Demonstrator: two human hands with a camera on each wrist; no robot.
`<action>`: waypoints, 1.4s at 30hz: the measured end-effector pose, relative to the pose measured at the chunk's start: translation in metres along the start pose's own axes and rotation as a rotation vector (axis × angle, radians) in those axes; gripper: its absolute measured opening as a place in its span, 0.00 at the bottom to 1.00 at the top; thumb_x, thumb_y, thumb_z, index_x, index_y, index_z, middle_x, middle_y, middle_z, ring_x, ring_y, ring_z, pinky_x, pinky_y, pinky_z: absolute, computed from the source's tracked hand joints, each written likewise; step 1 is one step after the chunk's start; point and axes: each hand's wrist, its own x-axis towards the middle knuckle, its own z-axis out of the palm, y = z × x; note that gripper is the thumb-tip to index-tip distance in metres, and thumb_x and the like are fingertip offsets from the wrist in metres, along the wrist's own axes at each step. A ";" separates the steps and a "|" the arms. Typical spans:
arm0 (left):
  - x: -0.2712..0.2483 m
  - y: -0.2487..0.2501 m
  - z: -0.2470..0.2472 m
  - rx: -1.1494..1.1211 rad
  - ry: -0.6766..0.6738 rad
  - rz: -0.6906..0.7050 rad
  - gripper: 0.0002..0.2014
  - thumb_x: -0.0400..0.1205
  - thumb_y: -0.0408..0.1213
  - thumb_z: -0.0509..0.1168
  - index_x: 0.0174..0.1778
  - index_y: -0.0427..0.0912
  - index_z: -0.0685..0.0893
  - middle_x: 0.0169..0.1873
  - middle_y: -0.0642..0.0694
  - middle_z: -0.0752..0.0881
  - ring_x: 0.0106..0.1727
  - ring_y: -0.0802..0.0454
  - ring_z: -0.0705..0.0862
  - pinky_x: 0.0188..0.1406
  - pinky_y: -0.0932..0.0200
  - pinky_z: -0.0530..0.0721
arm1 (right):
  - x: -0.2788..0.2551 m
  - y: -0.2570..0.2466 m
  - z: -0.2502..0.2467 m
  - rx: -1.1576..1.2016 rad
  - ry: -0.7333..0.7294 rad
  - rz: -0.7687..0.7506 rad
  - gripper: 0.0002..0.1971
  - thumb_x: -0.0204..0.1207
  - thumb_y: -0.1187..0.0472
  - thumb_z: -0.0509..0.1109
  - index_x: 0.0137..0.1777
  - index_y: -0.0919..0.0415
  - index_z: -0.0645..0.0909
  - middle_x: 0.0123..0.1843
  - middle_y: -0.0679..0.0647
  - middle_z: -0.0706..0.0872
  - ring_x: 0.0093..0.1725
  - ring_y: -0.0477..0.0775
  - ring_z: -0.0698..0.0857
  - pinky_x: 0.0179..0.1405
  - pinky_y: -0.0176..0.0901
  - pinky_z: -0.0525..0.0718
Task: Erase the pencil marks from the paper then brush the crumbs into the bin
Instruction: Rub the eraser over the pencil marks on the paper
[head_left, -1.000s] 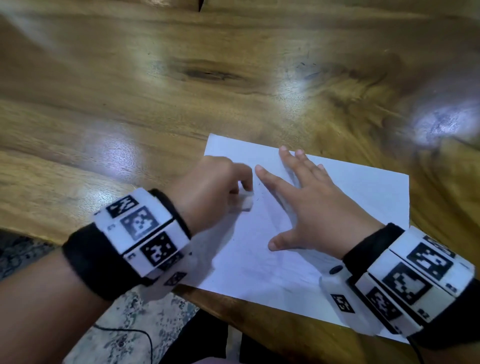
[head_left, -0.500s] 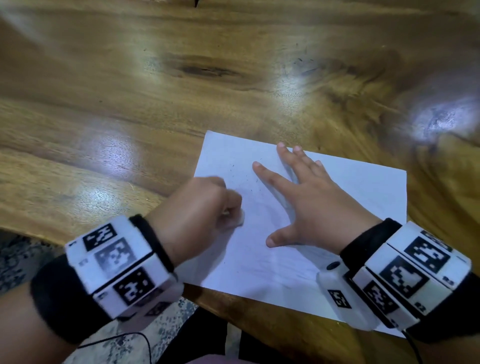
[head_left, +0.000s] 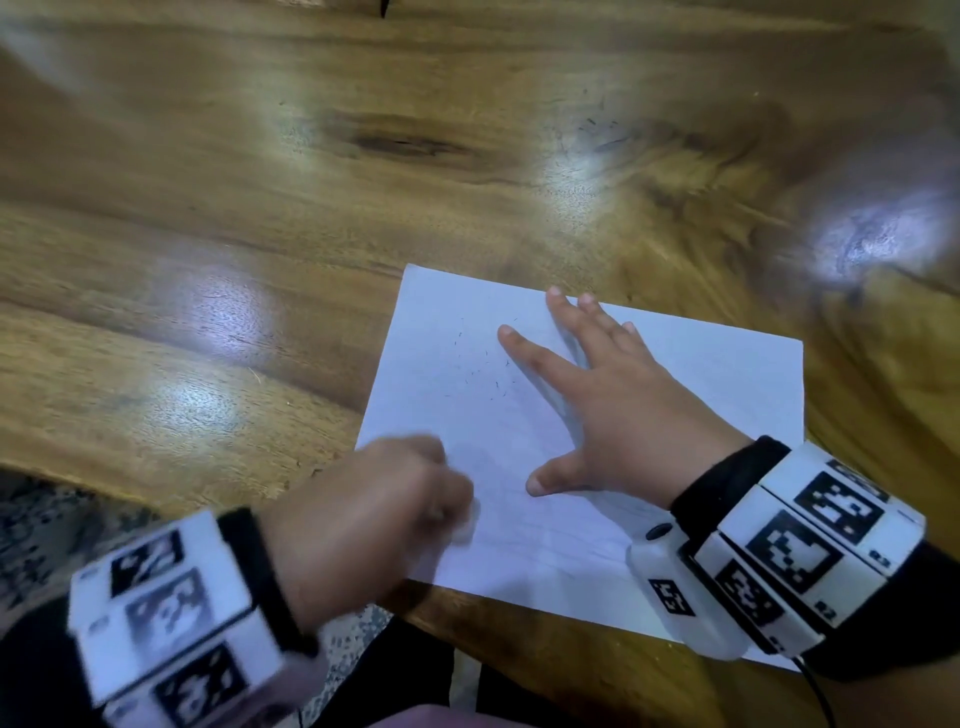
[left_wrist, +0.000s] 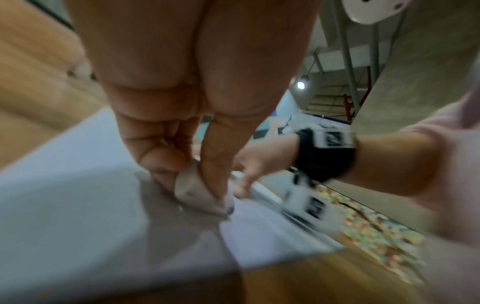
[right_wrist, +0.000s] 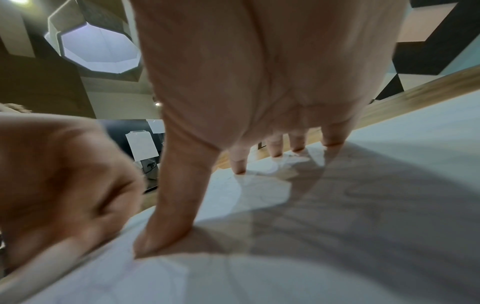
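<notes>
A broad, glossy table of brown wood (head_left: 322, 218) with dark grain streaks fills most of what I can see, its near edge running along the bottom of the head view. On it, toward five o'clock from the table's middle, lies a white rectangular sheet of paper (head_left: 717, 374), flat, with its near corner close to the table edge. Faint grey pencil traces show across its middle, too pale to read.

The person's right hand (head_left: 618, 410) lies spread on the sheet, palm down, fingers straight and apart, pointing toward eleven o'clock; the right wrist view shows the thumb and fingertips (right_wrist: 239, 164) touching the paper. It holds nothing.

The left hand (head_left: 374, 514) is at the sheet's eight o'clock corner, blurred by motion, its fingers curled in. In the left wrist view the thumb and fingers pinch a small whitish eraser (left_wrist: 192, 191), its soiled lower end against the paper.

Both wrists carry black bands with white blocks printed in black square patterns (head_left: 810, 545).

At about eleven o'clock on the sheet, just beside the right index fingertip, a scatter of tiny dark eraser crumbs (head_left: 480, 366) lies on the white surface. A few more dark specks (head_left: 597, 127) sit on the bare wood at one o'clock, well apart from the paper.
</notes>
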 end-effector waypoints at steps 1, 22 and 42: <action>-0.007 0.002 0.004 -0.013 -0.061 -0.010 0.07 0.73 0.37 0.67 0.40 0.54 0.78 0.34 0.56 0.74 0.35 0.59 0.78 0.38 0.55 0.81 | 0.000 0.000 0.001 -0.002 0.001 0.001 0.58 0.61 0.35 0.75 0.79 0.34 0.33 0.80 0.50 0.23 0.80 0.52 0.26 0.79 0.49 0.33; 0.012 0.008 0.012 0.006 -0.071 -0.027 0.05 0.73 0.40 0.67 0.39 0.58 0.81 0.35 0.55 0.79 0.35 0.59 0.80 0.38 0.55 0.82 | -0.001 0.000 0.000 0.003 -0.004 -0.004 0.59 0.61 0.35 0.75 0.80 0.35 0.33 0.80 0.50 0.22 0.79 0.51 0.26 0.79 0.48 0.32; 0.068 0.007 -0.045 0.013 0.254 -0.079 0.06 0.71 0.42 0.72 0.40 0.45 0.89 0.37 0.45 0.89 0.40 0.49 0.85 0.31 0.76 0.69 | 0.000 0.002 0.001 0.070 0.010 0.012 0.68 0.58 0.38 0.79 0.81 0.56 0.28 0.81 0.45 0.24 0.79 0.46 0.26 0.80 0.45 0.33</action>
